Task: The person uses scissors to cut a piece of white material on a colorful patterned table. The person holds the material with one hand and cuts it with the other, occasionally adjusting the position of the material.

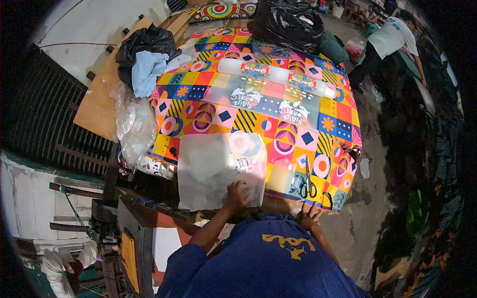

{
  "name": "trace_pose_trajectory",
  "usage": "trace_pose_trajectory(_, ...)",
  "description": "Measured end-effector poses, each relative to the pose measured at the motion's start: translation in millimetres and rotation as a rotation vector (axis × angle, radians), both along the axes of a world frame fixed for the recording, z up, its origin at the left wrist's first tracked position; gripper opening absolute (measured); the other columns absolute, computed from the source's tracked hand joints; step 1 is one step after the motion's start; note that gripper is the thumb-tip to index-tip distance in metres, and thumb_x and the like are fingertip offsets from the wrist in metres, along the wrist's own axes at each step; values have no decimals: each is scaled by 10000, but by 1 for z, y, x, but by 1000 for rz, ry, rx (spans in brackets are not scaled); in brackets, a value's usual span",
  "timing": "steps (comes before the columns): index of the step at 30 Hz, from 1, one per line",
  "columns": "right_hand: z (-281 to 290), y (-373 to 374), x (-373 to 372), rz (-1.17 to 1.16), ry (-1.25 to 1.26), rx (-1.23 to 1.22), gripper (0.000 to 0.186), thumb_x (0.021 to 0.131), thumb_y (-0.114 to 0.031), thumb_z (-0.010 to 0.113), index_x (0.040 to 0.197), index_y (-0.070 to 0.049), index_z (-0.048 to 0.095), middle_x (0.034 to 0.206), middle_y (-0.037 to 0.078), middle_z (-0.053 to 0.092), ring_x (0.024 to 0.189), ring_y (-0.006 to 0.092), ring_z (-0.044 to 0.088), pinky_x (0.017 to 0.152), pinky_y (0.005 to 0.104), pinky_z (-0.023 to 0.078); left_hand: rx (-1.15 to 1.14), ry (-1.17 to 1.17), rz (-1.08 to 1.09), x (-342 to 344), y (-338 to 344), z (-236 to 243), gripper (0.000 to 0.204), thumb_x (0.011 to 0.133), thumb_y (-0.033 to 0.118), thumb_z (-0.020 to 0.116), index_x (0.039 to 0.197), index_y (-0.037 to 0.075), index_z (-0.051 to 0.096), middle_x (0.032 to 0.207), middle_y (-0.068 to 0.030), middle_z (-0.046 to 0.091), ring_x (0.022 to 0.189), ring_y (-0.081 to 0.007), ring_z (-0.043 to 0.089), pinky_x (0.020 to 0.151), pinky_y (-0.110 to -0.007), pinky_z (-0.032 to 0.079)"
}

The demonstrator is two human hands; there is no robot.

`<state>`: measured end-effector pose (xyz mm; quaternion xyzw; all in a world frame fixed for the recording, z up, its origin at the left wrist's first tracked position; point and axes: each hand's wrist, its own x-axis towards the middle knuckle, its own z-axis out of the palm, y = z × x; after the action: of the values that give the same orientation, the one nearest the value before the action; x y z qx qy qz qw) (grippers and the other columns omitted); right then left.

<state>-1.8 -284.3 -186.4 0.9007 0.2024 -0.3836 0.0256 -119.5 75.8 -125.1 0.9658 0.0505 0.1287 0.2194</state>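
My left hand (238, 196) rests on the lower right part of a whitish translucent plastic sheet (198, 184), its fingers apart and lying on the surface. The sheet lies flat at the near left of a table with a colourful geometric cover (238, 119). At the near edge of the table, my right hand (310, 214) has its fingers spread on the cover and holds nothing. Just beyond it lies a pair of black-handled scissors (308, 186), blades pointing away from me. A small clear plastic piece with a pale patch (281, 176) sits between the sheet and the scissors.
A clear printed plastic strip (263, 105) and a long roll (278, 75) lie across the table. Black plastic bags (290, 25), a light blue cloth (148, 72) and crumpled clear plastic (135, 129) crowd its far and left sides. A person (392, 39) bends over at the far right.
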Motion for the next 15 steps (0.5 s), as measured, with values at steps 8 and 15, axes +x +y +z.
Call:
trace_pose_trajectory(8,9,3,-1,-3,-1,-25,647,917,-420,376,1456,-265,52,1496,217,-56,1259,611,-136,902,783,117,-34,11,-25,8,-21,-7,151,739,283,659,815,153,653,904,-32,519,918,-235,482,770,-429,352)
trace_pose_trajectory(15,20,9,-4,-25,-1,-34,648,918,-435,385,1454,-293,50,1490,236,-92,1245,639,-117,892,782,153,50,-20,-65,11,-20,-30,132,730,258,662,797,146,648,865,-21,548,893,-231,501,731,-416,373)
